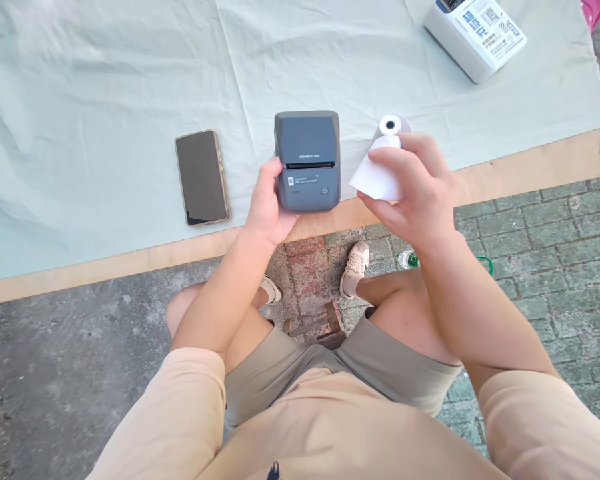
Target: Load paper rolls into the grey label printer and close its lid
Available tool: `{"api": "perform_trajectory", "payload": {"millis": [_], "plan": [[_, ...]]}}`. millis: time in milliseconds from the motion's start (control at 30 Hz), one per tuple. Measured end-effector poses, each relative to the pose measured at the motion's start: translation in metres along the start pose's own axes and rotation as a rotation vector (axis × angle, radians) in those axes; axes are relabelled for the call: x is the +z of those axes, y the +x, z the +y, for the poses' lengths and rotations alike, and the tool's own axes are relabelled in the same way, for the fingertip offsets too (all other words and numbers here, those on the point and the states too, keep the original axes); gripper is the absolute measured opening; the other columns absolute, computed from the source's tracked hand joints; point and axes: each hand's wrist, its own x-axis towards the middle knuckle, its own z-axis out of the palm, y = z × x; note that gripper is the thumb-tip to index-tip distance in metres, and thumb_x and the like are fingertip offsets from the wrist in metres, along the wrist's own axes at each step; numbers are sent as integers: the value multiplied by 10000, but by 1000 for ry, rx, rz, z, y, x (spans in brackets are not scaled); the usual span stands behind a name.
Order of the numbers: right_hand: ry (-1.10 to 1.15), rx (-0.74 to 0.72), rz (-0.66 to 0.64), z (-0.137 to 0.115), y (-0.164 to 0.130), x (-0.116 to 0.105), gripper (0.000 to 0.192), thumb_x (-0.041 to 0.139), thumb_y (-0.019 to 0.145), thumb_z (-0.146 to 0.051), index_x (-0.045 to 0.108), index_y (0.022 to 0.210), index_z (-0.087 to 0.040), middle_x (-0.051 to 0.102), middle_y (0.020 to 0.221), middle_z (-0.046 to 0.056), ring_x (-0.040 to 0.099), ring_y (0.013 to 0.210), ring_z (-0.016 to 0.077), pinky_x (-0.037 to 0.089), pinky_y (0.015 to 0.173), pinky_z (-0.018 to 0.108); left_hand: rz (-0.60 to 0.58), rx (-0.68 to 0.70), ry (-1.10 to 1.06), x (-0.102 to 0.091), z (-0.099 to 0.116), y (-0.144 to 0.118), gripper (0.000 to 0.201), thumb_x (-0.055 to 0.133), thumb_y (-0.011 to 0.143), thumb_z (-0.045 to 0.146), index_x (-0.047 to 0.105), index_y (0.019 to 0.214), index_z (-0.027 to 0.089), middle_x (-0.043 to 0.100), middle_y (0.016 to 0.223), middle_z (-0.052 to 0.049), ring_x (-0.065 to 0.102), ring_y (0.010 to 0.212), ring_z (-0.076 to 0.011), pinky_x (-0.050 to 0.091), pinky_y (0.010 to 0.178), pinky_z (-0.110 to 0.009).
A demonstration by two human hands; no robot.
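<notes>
Plainly, hands first, then outward.

Left hand [267,207]: curled round the left side of the grey label printer [307,161], thumb on its front face and fingers hidden behind; it holds the printer steady on the bench [530,163], close to the near edge.

Right hand [413,190]: closed on a white paper roll [387,143], fingers over the top and thumb beneath, lifted just right of the printer and apart from it. The roll's hollow core faces up and away; a loose white leaf of paper hangs toward the printer.

Printer lid: looks closed, output slot a dark line across the front.

Risk, roll: the grip sits on the loose outer wrap, so the roll could slide and unwind; that would probably send it off the bench edge onto the paving [545,267] below.

Risk, printer: it stands near the bench edge, and a one-sided push from the left hand might tip or nudge it off.

Risk, paper: pinching the free leaf may crease it.

Left of the left hand: a smartphone [202,177], face up, screen dark, on the pale cloth [105,120], well apart.

Beyond the right hand: a white box [475,37] with printed labels, far off.
</notes>
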Motion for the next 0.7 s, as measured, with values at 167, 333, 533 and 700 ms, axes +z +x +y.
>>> {"api": "perform_trajectory", "payload": {"millis": [167, 333, 533, 700], "plan": [[358, -280, 4, -17, 6, -1, 348, 656, 1005, -483, 649, 1323, -340, 747, 1281, 99, 752, 1041, 314, 616, 807, 477, -7, 46, 26, -2, -7, 1, 390, 764, 901, 623, 692, 1054, 272, 835, 1095, -51, 766, 1307, -348, 673, 999, -436], [328, -256, -1, -29, 29, 5, 318, 655, 1023, -429, 651, 1328, -339, 727, 1343, 106, 718, 1231, 338, 630, 995, 546, -12, 81, 26, 0, -10, 1, 469, 749, 906, 695, 694, 1083, 264, 816, 1093, -45, 772, 1282, -341, 670, 979, -437], [242, -28, 115, -36, 66, 8, 300, 694, 986, -380, 650, 1280, -342, 720, 1326, 97, 658, 1337, 354, 561, 1143, 553, -22, 14, -9, -3, -7, 0, 444, 712, 951, 669, 705, 1080, 244, 833, 1073, -55, 791, 1246, -335, 685, 958, -423], [88, 124, -22, -60, 75, 9, 224, 718, 986, -388, 616, 1178, -335, 746, 1175, 85, 709, 1081, 336, 600, 934, 494, -7, -43, -87, -6, -6, 1, 438, 626, 1000, 665, 705, 1099, 245, 840, 1057, -58, 792, 1243, -330, 684, 986, -454]]}}
